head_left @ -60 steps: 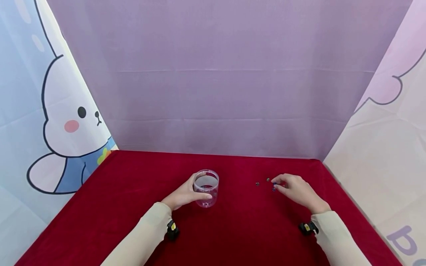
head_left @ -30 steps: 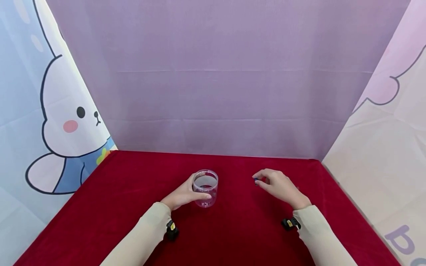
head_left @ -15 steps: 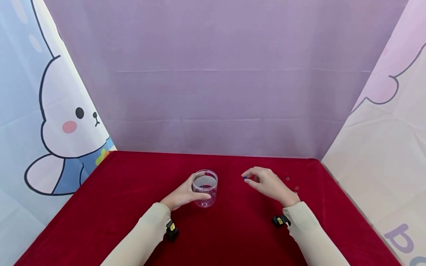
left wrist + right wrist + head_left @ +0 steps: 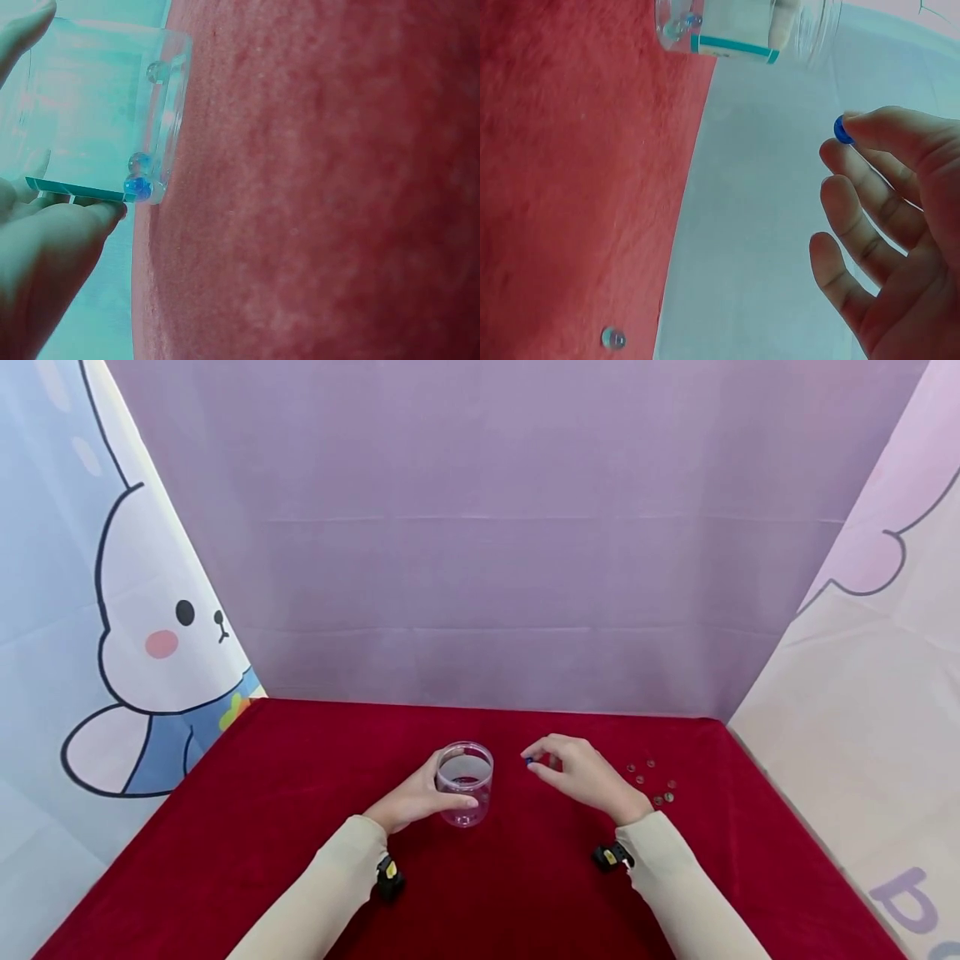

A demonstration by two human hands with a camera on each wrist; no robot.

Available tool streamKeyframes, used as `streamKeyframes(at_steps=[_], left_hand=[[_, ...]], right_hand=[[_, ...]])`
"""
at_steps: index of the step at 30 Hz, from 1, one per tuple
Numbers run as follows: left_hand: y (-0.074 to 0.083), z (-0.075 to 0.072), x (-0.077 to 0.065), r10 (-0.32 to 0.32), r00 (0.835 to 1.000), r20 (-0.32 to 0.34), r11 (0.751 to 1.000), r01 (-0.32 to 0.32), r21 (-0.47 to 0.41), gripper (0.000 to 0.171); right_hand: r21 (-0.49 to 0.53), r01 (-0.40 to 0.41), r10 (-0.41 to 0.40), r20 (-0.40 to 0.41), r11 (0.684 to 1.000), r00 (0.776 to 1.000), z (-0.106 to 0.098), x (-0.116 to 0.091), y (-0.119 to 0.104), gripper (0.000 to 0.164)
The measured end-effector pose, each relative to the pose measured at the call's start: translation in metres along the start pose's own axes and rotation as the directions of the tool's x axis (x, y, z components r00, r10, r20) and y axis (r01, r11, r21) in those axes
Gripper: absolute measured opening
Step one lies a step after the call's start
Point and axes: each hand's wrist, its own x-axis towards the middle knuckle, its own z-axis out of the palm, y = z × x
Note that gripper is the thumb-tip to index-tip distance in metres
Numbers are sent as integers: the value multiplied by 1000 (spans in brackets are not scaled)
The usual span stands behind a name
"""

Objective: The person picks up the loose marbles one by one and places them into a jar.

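Upright on the red cloth, a clear plastic jar [image 4: 477, 795] without a lid is gripped from its left side by my left hand [image 4: 411, 800], thumb across the front. A few glass marbles [image 4: 138, 187] lie at the jar's bottom in the left wrist view, one of them blue. To the right of the jar, and apart from it, my right hand [image 4: 583, 774] pinches a blue marble [image 4: 842, 130] between thumb and index finger. Its other fingers are loosely bent. The marble is above the cloth, at about the height of the jar's rim in the head view.
Several loose marbles [image 4: 640, 780] lie on the red cloth [image 4: 315, 752], behind and right of my right wrist. One marble [image 4: 613, 338] shows in the right wrist view. A purple curtain [image 4: 480, 568] closes off the back, with printed cloths at both sides.
My right hand has picked up the blue marble and carried it leftward toward the jar. Loose marbles have come into sight behind it. My left hand and the jar have stayed put.
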Motion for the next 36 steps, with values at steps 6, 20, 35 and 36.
streamKeyframes(at_steps=[6, 20, 35, 36], left_hand=[[1, 1, 0, -5, 1000, 0, 1000, 5, -2, 87], [-1, 2, 1, -6, 1000, -1, 1000, 6, -3, 85], [-1, 1, 2, -12, 1000, 17, 1000, 12, -10, 87], [-1, 0, 2, -12, 1000, 17, 1000, 13, -10, 88]], right_hand=[[17, 32, -32, -9, 999, 999, 7, 9, -8, 22], [62, 73, -70, -45, 995, 997, 25, 25, -21, 21], [83, 109, -104, -67, 991, 992, 35, 30, -25, 21], [85, 109, -104, -66, 990, 992, 36, 31, -25, 21]])
